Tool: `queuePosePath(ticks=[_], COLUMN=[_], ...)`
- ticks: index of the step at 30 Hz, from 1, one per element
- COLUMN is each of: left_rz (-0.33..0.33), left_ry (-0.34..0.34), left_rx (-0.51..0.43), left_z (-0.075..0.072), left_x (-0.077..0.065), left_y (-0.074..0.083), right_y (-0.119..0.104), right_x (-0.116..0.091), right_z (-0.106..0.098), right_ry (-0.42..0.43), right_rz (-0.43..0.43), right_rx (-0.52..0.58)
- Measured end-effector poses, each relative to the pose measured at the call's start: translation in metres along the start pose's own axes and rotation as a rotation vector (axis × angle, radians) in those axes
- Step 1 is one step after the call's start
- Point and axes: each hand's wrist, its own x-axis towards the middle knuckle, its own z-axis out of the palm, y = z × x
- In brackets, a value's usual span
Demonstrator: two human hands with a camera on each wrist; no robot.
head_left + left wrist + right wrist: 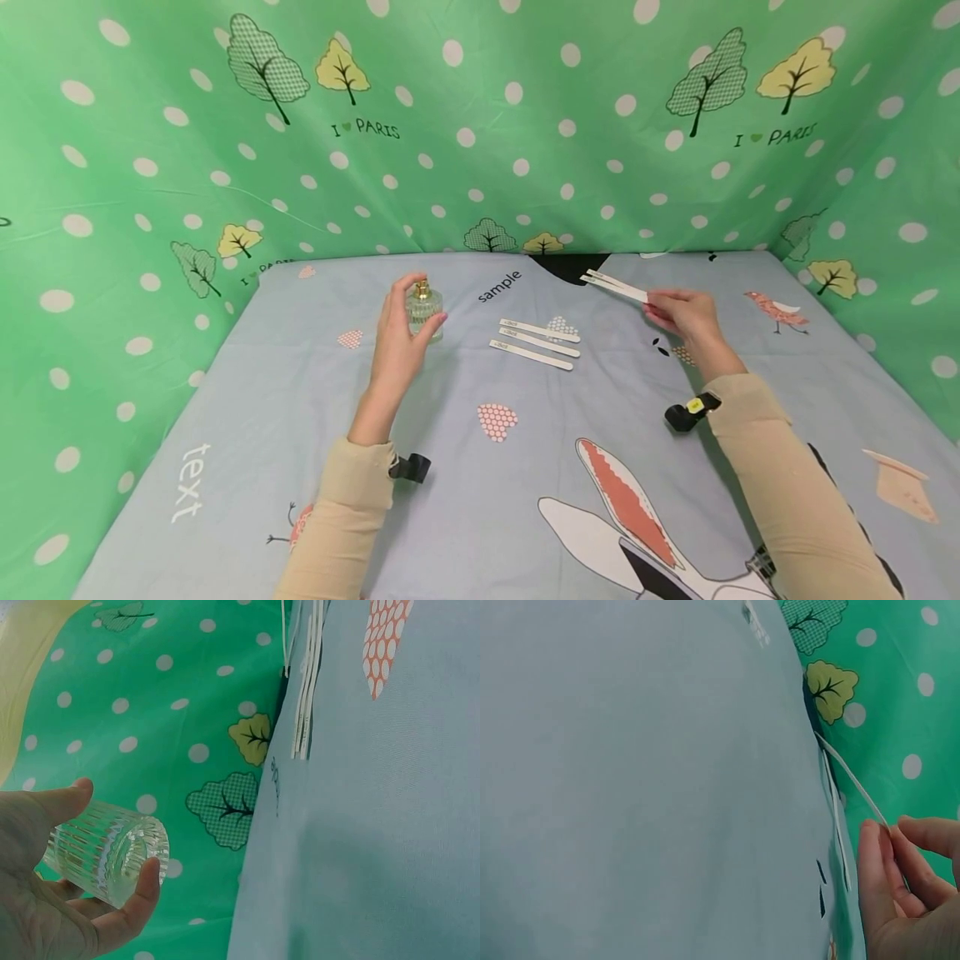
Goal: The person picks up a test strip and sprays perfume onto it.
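My left hand (399,337) grips a ribbed clear-glass perfume bottle (424,310) with a gold spray neck. It stands roughly upright over the far left part of the table, one finger at its top. The left wrist view shows the base of the bottle (112,851) between curled fingers and thumb. At the far right, my right hand (684,317) pinches the near end of a white paper test strip (855,784). Its far end slants down to the cloth, where a second strip (835,814) lies close beside it.
Three more white test strips (535,348) with small print lie side by side between the hands. A pale blue printed cloth (450,500) covers the table. Green dotted curtain (510,167) rises right behind the far edge and along both sides.
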Motion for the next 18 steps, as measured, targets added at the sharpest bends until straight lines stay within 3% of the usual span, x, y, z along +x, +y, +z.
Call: queuePosePath(ticks=[11,18], left_rz=[0.005,0.002], left_ry=[0.0,0.001], left_rx=[0.0,0.0], left_z=[-0.001,-0.0009], left_x=[-0.0003,-0.0007], left_y=[0.001,-0.0001], right_y=[0.0052,0.0047], right_x=[0.0039,0.0033], right_z=[-0.0024,-0.0087], right_ry=[0.04,0.041], right_rz=[-0.028,-0.057], right_rx=[-0.227,-0.215])
